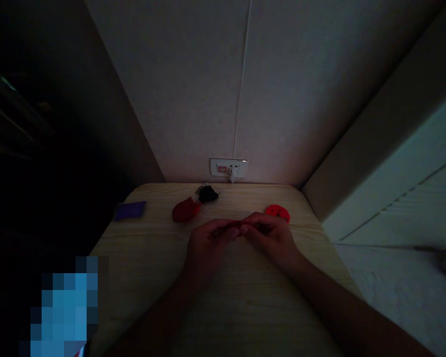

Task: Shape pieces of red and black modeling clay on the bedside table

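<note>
My left hand (204,248) and my right hand (275,240) meet above the middle of the wooden tabletop (252,297). Thumbs and fingers of both pinch a small, thin red piece (238,224) between them; the fingers cover much of it, and the dim light hides its exact kind. Just beyond my right hand lies a flat, rounded red piece with dark spots (278,211). To the left of my left hand rests a dark red rounded piece with a jagged edge (185,210). Touching or close behind that is a crumpled black bundle (208,194).
A purple packet (130,210) lies near the tabletop's left edge. Behind the table, a wall socket (228,167) holds a white plug. A pale panelled unit (401,173) stands at the right. Blue pixelated blur (65,307) covers the lower left.
</note>
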